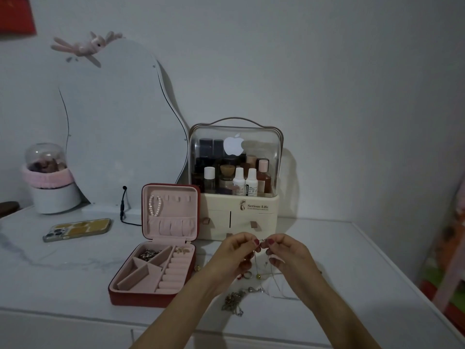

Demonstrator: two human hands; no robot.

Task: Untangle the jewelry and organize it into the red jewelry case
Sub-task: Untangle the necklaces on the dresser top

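- Lower centre of the frame: a person's left hand (pixel 236 253) and right hand (pixel 286 255) meet above a white marble-patterned tabletop (pixel 352 273), fingertips curled in and pinching a thin chain (pixel 261 250) between them; the chain's fine strands hang down from the pinch toward the table.
- Just below the hands, loose jewelry lies on the tabletop: a ring (pixel 247 274), a small gold bead (pixel 258 276), and, lower still, a tangled cluster of chains (pixel 234 299) between the two forearms.
- Left of the hands, the red jewelry case (pixel 151 295) stands open, its pink-lined lid upright and its tray flat on the table.
- A pearl bracelet (pixel 155 205) hangs at the upper left of the lid lining.
- In the tray, a dark heap of jewelry (pixel 148 254) fills the rear left compartment; small gold pieces (pixel 181 250) sit at the rear right, above the rows of ring rolls. The front compartments show only pink lining.
- Behind the hands, centre frame, a cream cosmetics organizer (pixel 241 210) with a clear domed cover holds bottles; it sits just beside the case lid.
- Left of the frame: a phone (pixel 76 229) lies face down on the table, and a white pot with a pink band (pixel 51 192) stands farther back.
- A wavy-edged mirror (pixel 120 127) leans against the wall in the upper left, a pink plush toy (pixel 88 46) perched on its top edge.
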